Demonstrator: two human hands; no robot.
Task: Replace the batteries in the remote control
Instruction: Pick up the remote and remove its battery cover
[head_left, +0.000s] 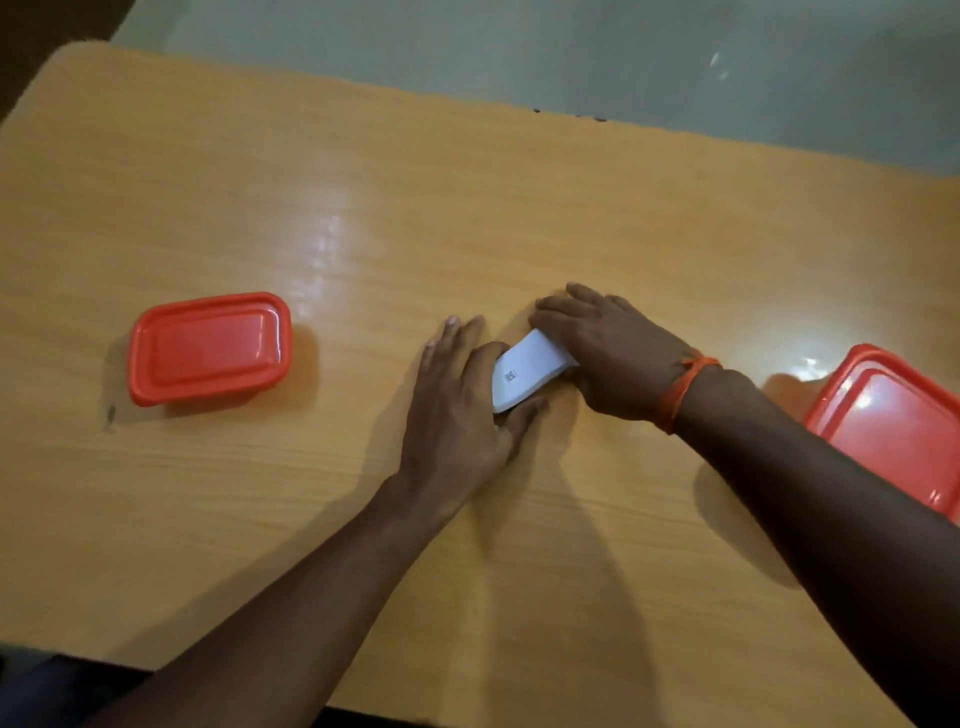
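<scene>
Across the middle of the wooden tabletop, between 2 lidded red containers, the white remote control lies back-up, its long axis slanting from near-left to far-right. Both hands bracket it: the left hand cups the nearer end, fingers loosely curled, while the right hand closes over the farther end, equally near.

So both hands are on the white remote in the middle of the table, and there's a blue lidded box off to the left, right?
Not quite: the head view shows the lidded box is red, not blue. Both the left hand and right hand are on the white remote.
</scene>
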